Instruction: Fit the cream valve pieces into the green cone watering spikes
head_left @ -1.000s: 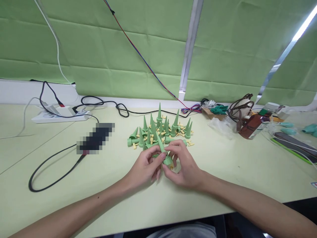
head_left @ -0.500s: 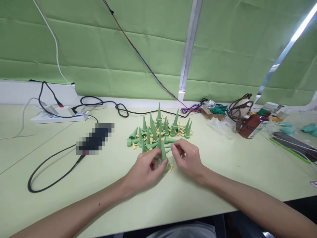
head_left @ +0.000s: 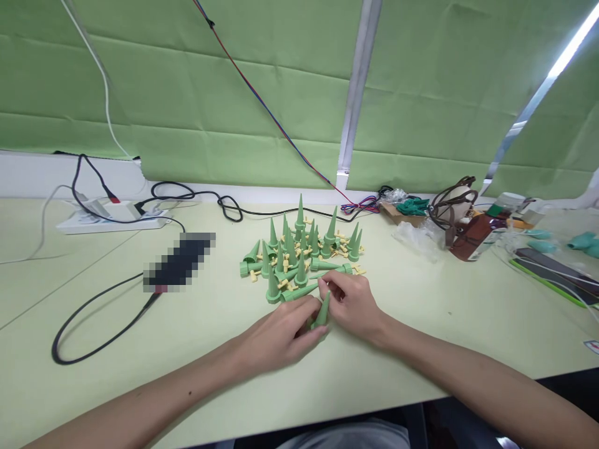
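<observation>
My left hand (head_left: 292, 330) grips a green plastic cone spike (head_left: 322, 310) between thumb and fingers, its tip pointing up and its base partly hidden by the hand. Right beside it, my right hand (head_left: 353, 305) is closed in a pinch close to the cone's tip. Whatever those fingertips hold, if anything, is hidden. Just beyond both hands is a cluster of similar green cone spikes (head_left: 273, 288), some upright and some lying down. Small yellow valve-like pieces (head_left: 253, 275) are scattered among them.
At left lie a pixelated dark device (head_left: 180, 262) with a looping black cable (head_left: 88, 358) and a white power strip (head_left: 112, 215). To the right are a clear plastic bag (head_left: 418, 237), a brown bottle (head_left: 482, 234) and a dark flat object with a green edge (head_left: 556, 274).
My left hand has moved right and slightly nearer with the cone spike, towards my right hand. The loose yellow piece between the hands is out of sight. My right hand has shifted slightly.
</observation>
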A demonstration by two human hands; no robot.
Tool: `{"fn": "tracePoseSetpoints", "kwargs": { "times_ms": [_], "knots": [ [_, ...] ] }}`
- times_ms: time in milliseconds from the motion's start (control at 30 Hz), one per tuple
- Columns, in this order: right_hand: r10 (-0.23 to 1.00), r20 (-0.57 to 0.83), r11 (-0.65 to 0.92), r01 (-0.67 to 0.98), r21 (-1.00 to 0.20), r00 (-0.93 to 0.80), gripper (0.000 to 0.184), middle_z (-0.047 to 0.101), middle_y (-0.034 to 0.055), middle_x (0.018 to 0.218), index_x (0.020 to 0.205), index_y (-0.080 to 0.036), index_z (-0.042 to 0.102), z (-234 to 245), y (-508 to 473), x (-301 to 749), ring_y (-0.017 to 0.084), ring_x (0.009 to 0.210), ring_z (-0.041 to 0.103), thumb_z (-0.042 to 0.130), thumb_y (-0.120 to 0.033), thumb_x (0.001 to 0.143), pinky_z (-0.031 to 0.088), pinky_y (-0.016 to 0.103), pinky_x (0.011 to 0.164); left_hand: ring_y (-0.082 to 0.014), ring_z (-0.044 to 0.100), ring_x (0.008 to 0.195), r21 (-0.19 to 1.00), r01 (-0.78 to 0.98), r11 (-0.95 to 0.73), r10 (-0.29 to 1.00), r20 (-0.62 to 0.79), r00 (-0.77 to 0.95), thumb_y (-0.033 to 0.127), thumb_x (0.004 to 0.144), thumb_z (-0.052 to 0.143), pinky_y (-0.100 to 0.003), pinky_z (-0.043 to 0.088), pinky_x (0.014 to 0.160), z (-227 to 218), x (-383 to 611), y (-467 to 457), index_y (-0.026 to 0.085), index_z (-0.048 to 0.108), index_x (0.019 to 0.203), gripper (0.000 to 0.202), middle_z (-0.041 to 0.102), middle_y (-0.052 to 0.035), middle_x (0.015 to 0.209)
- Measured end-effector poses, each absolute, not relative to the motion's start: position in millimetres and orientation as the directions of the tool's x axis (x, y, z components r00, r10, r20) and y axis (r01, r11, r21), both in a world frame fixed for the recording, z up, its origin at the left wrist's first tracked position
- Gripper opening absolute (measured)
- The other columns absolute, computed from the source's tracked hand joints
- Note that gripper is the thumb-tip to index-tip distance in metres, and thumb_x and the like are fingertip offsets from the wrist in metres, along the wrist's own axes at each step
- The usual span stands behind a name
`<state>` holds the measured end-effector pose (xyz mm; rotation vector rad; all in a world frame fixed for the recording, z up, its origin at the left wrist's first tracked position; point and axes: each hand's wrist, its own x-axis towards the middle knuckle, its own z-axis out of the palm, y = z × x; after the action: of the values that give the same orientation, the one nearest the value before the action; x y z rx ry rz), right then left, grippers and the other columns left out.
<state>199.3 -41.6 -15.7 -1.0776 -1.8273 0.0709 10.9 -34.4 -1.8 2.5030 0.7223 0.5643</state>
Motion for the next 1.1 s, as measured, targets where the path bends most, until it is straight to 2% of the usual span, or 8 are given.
{"fn": "tracePoseSetpoints", "kwargs": {
  "times_ms": [167,267,367,433,600,733,933,1100],
  "knots": [
    [0.607,0.794,0.602,0.669,-0.436,-0.028,0.021,0.05,-0.0036,0.055,0.072,-0.019,0.057,-9.0,-32.8,206.5,0.01,0.047,0.045,0.053,-0.018,0.092,0.038,0.022,0.049,-0.0138,0.048,0.064,0.581,0.438,-0.686,0.674,0.282,0.682,0.023,0.098,0.047,-0.025,0.036,0.057,-2.9,13.4,-34.5,0.02,0.052,0.092,0.008,0.055,0.0002,0.081],
    [0.557,0.83,0.576,0.701,-0.419,0.039,0.019,0.054,-0.0027,0.057,0.074,-0.019,0.059,-3.4,-24.6,215.2,0.01,0.048,0.047,0.054,-0.019,0.092,0.038,0.022,0.049,-0.0132,0.049,0.066,0.612,0.428,-0.665,0.697,0.301,0.651,0.023,0.099,0.046,-0.025,0.037,0.058,-3.5,12.7,-33.4,0.02,0.054,0.104,0.011,0.057,-0.001,0.088],
    [0.536,0.837,0.511,0.747,-0.426,0.11,0.021,0.053,-0.0033,0.054,0.072,-0.019,0.059,1.9,-15.8,225.6,0.01,0.046,0.046,0.054,-0.023,0.092,0.039,0.021,0.05,-0.0132,0.049,0.067,0.627,0.416,-0.659,0.703,0.316,0.638,0.025,0.098,0.047,-0.025,0.038,0.059,-5.3,10.6,-32.9,0.02,0.055,0.102,0.01,0.056,-0.0006,0.088],
    [0.584,0.804,0.442,0.786,-0.431,0.112,0.022,0.054,-0.0034,0.055,0.072,-0.018,0.059,5.2,-10.8,232.5,0.01,0.047,0.047,0.053,-0.024,0.091,0.038,0.021,0.051,-0.0135,0.049,0.068,0.623,0.41,-0.666,0.694,0.316,0.647,0.025,0.097,0.049,-0.025,0.037,0.06,-6.4,9.2,-32.9,0.02,0.054,0.097,0.008,0.055,-0.0003,0.086],
    [0.821,0.567,0.171,0.919,-0.357,0.067,0.022,0.063,-0.0004,0.06,0.069,-0.018,0.061,19.4,-7.5,245.4,0.012,0.05,0.052,0.053,-0.024,0.089,0.034,0.024,0.054,-0.0151,0.05,0.073,0.601,0.437,-0.669,0.691,0.286,0.664,0.023,0.097,0.051,-0.026,0.035,0.06,-6.0,7.1,-32.0,0.019,0.049,0.085,0.013,0.056,-0.0016,0.088],
    [0.916,0.392,0.011,0.973,-0.232,0.083,0.018,0.07,0.003,0.071,0.081,-0.02,0.067,36.2,-12.7,253.0,0.017,0.064,0.06,0.053,-0.022,0.091,0.032,0.025,0.056,-0.016,0.052,0.078,0.608,0.446,-0.657,0.699,0.269,0.663,0.026,0.098,0.052,-0.026,0.036,0.062,-6.2,5.8,-30.1,0.019,0.048,0.081,0.018,0.057,-0.0019,0.091],
    [0.994,0.055,-0.096,0.995,-0.026,0.097,0.013,0.072,0.0085,0.094,0.096,-0.02,0.069,38.9,-13.9,265.5,0.022,0.083,0.065,0.06,-0.019,0.087,0.03,0.025,0.057,-0.0132,0.053,0.07,0.663,0.472,-0.581,0.771,0.26,0.582,0.029,0.095,0.059,-0.025,0.038,0.059,-10.2,5.7,-29.3,0.02,0.055,0.093,0.009,0.059,0.0,0.09],
    [0.997,-0.04,-0.064,0.997,0.031,0.066,0.018,0.07,0.0094,0.098,0.104,-0.02,0.067,29.6,-9.6,267.5,0.023,0.086,0.065,0.058,-0.018,0.089,0.032,0.025,0.058,-0.01,0.05,0.057,0.695,0.478,-0.537,0.805,0.253,0.536,0.035,0.093,0.062,-0.023,0.037,0.053,-9.0,6.3,-31.7,0.022,0.054,0.11,0.023,0.06,0.0019,0.086]
  ]
}}
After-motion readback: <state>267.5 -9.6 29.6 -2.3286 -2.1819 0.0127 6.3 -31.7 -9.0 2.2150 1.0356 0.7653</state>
